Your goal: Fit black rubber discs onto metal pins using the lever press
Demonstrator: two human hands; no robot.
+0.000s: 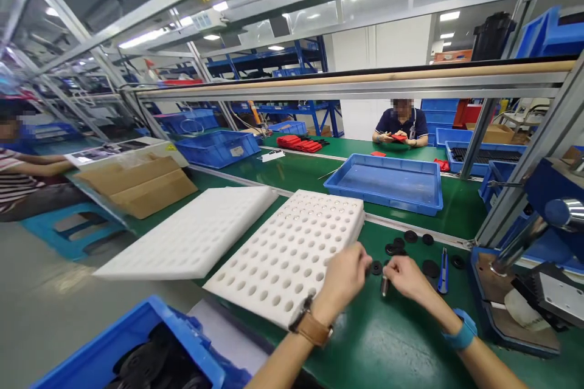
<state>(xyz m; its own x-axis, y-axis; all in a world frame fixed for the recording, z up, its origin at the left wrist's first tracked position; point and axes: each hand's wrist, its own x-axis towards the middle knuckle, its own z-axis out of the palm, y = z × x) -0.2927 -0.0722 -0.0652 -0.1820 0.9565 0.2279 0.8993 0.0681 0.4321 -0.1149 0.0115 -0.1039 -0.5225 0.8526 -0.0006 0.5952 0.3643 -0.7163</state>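
Note:
My right hand [406, 276] is closed on a small metal cylinder [384, 287], which hangs below the fingertips over the green tabletop. My left hand [345, 276] is pinched shut just across from it, slightly blurred; whatever its fingertips hold, if anything, is hidden. Between the two hands lies a small black round part [376, 267] with a hole in its middle. Left of my left hand rests a white foam tray [269, 249] with rows of round holes; shiny pieces sit in some holes of its far rows.
Several black discs [410, 236] and a blue utility knife [443, 272] lie right of my hands. A press [524, 316] stands far right. A second foam sheet [191, 234], a blue tray [383, 185] and a bin of black parts [150, 316] surround the workspace. A co-worker [401, 124] sits opposite.

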